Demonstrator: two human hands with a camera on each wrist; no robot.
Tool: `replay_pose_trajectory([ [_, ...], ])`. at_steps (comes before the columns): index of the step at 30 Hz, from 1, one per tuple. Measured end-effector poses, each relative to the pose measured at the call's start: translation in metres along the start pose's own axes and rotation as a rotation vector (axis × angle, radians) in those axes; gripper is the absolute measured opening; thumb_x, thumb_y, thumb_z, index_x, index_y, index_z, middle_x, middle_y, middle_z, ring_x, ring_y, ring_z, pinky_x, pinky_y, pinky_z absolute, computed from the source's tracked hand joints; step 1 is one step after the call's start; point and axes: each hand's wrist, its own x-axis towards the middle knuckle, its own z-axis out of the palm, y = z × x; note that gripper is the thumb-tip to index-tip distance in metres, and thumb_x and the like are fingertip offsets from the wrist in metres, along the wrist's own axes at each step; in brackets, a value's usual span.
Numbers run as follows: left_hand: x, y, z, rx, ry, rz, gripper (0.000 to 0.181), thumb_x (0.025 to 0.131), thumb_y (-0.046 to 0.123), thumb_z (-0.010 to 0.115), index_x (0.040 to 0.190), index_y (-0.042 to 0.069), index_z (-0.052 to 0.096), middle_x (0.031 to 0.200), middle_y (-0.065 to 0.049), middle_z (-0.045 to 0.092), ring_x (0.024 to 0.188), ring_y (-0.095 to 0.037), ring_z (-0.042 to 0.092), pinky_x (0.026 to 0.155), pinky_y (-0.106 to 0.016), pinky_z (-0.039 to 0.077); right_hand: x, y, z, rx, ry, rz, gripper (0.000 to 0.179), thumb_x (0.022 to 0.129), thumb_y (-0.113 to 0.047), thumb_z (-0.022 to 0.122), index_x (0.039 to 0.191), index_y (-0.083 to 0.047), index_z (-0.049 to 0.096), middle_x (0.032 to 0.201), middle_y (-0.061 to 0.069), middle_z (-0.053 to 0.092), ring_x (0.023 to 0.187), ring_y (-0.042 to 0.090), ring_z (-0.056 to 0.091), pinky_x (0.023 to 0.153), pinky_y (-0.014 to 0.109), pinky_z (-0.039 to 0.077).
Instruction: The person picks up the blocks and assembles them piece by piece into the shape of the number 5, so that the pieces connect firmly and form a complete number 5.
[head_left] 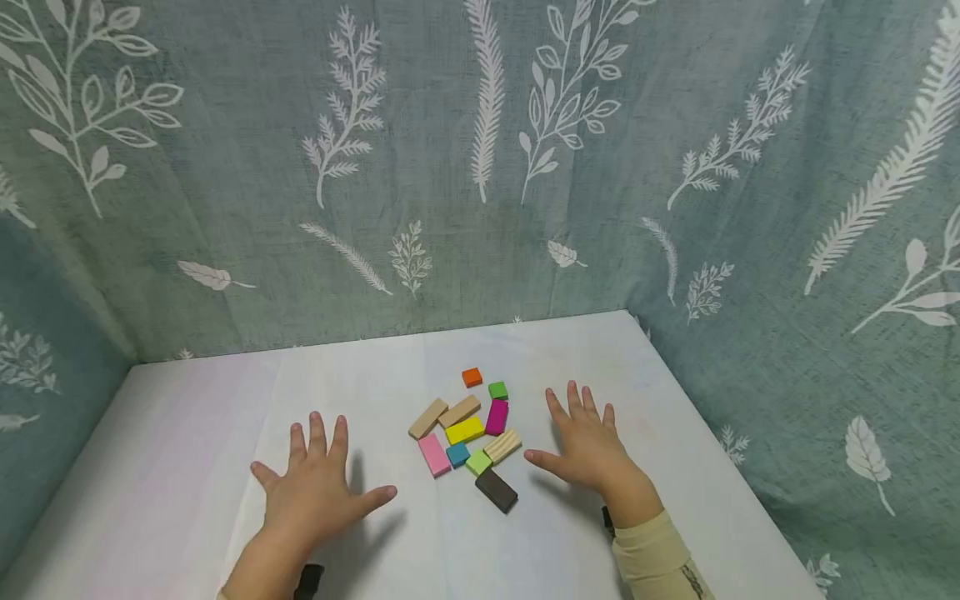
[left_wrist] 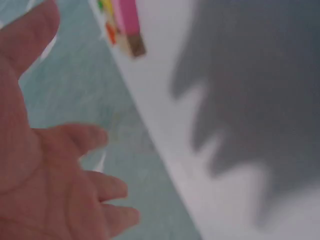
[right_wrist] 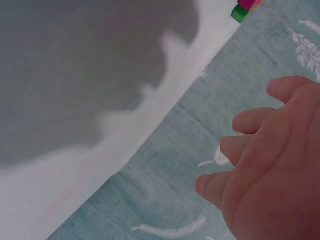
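Several small wooden blocks lie in a loose cluster on the white table (head_left: pixel 390 550). Among them are a pink block (head_left: pixel 434 455), a yellow block (head_left: pixel 465 430), a blue block (head_left: pixel 457 454), a magenta block (head_left: pixel 497 417) and a dark brown block (head_left: pixel 497 490). To the left of the cluster my left hand (head_left: pixel 307 492) hovers with fingers spread, holding nothing; the pink block (left_wrist: pixel 127 17) shows beyond its thumb in the left wrist view. On the other side my right hand (head_left: pixel 588 450) is spread too, its thumb pointing toward the plain wood block (head_left: pixel 502 447).
An orange block (head_left: pixel 472 377) and a green block (head_left: pixel 498 390) lie at the far end of the cluster. Leaf-patterned green curtains (head_left: pixel 435 167) rise behind the table and along both sides. Both hands cast shadows on the tabletop.
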Motion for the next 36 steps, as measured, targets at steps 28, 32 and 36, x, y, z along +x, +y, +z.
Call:
replay_pose_trajectory([
  [28, 0.154, 0.065, 0.01, 0.102, 0.153, 0.262, 0.02, 0.082, 0.027, 0.064, 0.08, 0.011, 0.075, 0.146, -0.016, 0.043, 0.14, -0.036, 0.029, 0.099, -0.079, 0.011, 0.07, -0.052, -0.007, -0.088, -0.036, -0.11, 0.093, 0.078, -0.073, 0.053, 0.151, -0.025, 0.021, 0.159, 0.014, 0.007, 0.147, 0.035, 0.003, 0.113, 0.063, 0.006],
  [32, 0.169, 0.071, 0.007, 0.122, 0.104, 0.274, 0.02, 0.086, 0.025, 0.059, 0.081, 0.012, 0.075, 0.148, -0.015, 0.039, 0.141, -0.036, 0.027, 0.1, -0.078, 0.01, 0.084, -0.055, -0.006, -0.106, -0.03, -0.092, 0.086, 0.081, -0.072, 0.05, 0.149, -0.024, 0.03, 0.157, 0.014, 0.017, 0.146, 0.035, 0.012, 0.113, 0.062, 0.012],
  [36, 0.179, 0.076, 0.012, 0.138, 0.063, 0.271, 0.022, 0.088, 0.026, 0.058, 0.089, 0.011, 0.075, 0.149, -0.016, 0.037, 0.141, -0.037, 0.027, 0.099, -0.079, 0.01, 0.101, -0.06, -0.004, -0.141, -0.022, -0.056, 0.079, 0.084, -0.071, 0.045, 0.145, -0.021, 0.039, 0.153, 0.011, 0.032, 0.142, 0.033, 0.026, 0.112, 0.059, 0.022],
])
